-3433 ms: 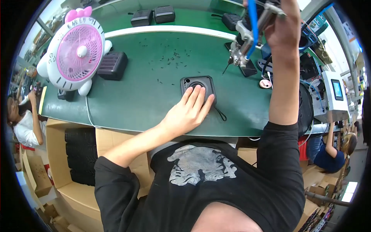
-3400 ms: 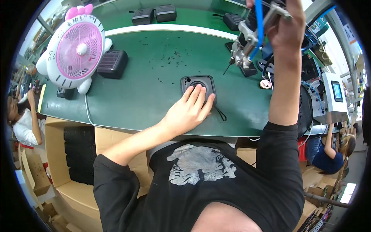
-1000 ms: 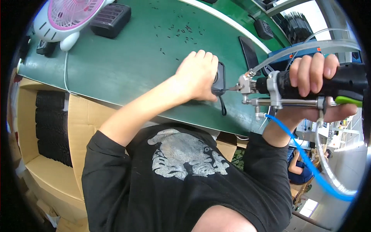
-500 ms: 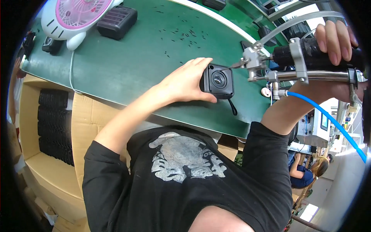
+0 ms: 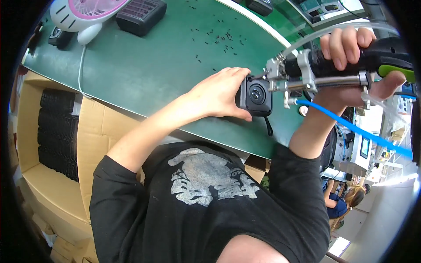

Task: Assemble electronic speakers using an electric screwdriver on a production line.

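My left hand (image 5: 219, 94) grips a small black boxy device (image 5: 258, 97) from its left side, thumb below and fingers above. The device has a round, ringed centre facing up, and a short black strap (image 5: 269, 126) hangs off its near edge. Wrapped around a black electric screwdriver (image 5: 302, 65) is my right hand (image 5: 351, 48). The screwdriver carries a metal screw-feed head, whose tip is at the device's upper right corner; whether it touches a screw there is hidden. A clear hose and a blue air hose (image 5: 337, 118) run from this tool.
Many tiny black screws (image 5: 226, 38) lie scattered on the green tabletop (image 5: 140, 79). A white-and-pink fan (image 5: 90, 13) and a black ribbed case (image 5: 141, 16) stand at the far left. An open carton (image 5: 48, 184) holds stacked black parts. Another person (image 5: 340, 204) works at right.
The screwdriver has moved left, its tip now right at the device's corner. My left hand and the device appear slightly further right in the picture, as the view has shifted too.
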`<state>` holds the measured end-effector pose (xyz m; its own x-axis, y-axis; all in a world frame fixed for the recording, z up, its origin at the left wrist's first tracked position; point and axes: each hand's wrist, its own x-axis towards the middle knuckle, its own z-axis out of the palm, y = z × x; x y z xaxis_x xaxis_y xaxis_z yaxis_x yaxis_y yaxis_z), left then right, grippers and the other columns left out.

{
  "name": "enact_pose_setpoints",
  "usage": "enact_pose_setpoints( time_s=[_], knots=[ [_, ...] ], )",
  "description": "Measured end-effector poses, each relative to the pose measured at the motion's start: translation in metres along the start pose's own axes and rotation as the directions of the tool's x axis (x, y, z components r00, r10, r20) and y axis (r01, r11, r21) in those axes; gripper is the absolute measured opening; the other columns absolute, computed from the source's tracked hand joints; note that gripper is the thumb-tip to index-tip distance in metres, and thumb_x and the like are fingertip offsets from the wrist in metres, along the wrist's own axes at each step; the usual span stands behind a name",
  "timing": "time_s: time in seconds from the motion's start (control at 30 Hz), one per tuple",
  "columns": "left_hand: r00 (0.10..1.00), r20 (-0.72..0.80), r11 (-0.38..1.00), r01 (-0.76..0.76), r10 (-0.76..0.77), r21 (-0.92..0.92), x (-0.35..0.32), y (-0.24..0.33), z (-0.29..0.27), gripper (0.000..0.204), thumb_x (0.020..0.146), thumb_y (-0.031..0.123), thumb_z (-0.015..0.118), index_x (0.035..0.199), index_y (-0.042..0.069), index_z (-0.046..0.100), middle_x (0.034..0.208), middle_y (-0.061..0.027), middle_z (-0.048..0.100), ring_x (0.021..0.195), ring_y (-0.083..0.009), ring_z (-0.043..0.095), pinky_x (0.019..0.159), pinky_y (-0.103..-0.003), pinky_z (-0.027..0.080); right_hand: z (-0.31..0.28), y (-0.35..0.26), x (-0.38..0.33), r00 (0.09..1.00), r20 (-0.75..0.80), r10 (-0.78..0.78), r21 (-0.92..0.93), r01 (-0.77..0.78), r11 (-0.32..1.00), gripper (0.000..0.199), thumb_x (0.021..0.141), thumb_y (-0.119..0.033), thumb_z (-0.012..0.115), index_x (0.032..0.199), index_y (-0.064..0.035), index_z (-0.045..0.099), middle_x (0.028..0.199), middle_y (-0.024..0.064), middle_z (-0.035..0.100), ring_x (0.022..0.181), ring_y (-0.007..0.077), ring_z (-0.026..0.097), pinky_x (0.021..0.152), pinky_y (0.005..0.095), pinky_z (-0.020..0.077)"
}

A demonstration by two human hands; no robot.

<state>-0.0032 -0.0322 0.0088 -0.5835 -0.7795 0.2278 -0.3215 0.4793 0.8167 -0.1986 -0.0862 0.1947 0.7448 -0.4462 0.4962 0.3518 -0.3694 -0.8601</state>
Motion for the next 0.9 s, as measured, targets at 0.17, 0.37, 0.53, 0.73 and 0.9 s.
enact_pose_setpoints(
  time_s=[0.17,0.37,0.53,0.73,0.9],
  knots=[
    [1.000,0.020,1.000,0.005,-0.005,0.013,-0.001,-0.004,0.001,0.098,0.062,0.041,0.086,0.136,-0.006,0.041,0.134,-0.0251,0.050,0.127,-0.0374,0.047,0.109,-0.041,0.039,0.015,-0.007,0.007,0.998,-0.060,-0.031,0.019,0.032,0.999,0.073,0.075,-0.073,0.063,0.101,-0.0057,0.052,0.080,0.0021,0.051,0.067,0.0141,0.051,0.068,0.0306,0.0372],
    [1.000,0.001,0.998,0.005,-0.005,0.070,0.003,-0.002,-0.001,0.097,0.063,0.042,0.086,0.137,-0.003,0.041,0.134,-0.0236,0.050,0.127,-0.0368,0.048,0.108,-0.041,0.039,0.008,-0.050,-0.004,0.974,-0.145,-0.173,0.063,0.184,0.981,0.065,0.070,-0.062,0.073,0.101,-0.0074,0.053,0.084,0.0012,0.053,0.072,0.0143,0.053,0.071,0.0309,0.0371],
    [1.000,-0.020,0.996,0.005,-0.003,0.095,0.000,-0.008,0.000,0.095,0.064,0.042,0.086,0.136,-0.001,0.042,0.133,-0.0218,0.051,0.126,-0.0363,0.048,0.107,-0.042,0.040,0.062,-0.059,0.018,0.977,-0.095,-0.189,0.216,0.206,0.954,0.076,0.091,-0.072,0.042,0.109,0.0022,0.049,0.083,0.0143,0.057,0.065,0.0272,0.061,0.057,0.0411,0.0512],
    [1.000,-0.011,0.993,-0.001,0.003,0.116,-0.001,-0.007,0.005,0.100,0.064,0.047,0.085,0.135,-0.007,0.040,0.132,-0.0243,0.052,0.125,-0.0354,0.049,0.108,-0.040,0.041,0.055,-0.061,0.003,0.996,0.037,-0.083,-0.142,0.088,0.986,0.069,0.087,-0.067,0.051,0.107,-0.0013,0.048,0.083,0.0105,0.055,0.064,0.0225,0.058,0.058,0.0383,0.0470],
    [1.000,-0.003,0.995,0.009,-0.008,0.101,0.000,-0.007,0.004,0.095,0.064,0.041,0.085,0.135,-0.004,0.042,0.133,-0.0230,0.051,0.126,-0.0360,0.048,0.107,-0.041,0.040,0.050,-0.040,-0.012,0.996,0.014,-0.083,-0.078,0.084,0.993,0.062,0.076,-0.056,0.075,0.107,-0.0086,0.048,0.086,0.0012,0.053,0.073,0.0147,0.056,0.071,0.0298,0.0406]
  ],
)
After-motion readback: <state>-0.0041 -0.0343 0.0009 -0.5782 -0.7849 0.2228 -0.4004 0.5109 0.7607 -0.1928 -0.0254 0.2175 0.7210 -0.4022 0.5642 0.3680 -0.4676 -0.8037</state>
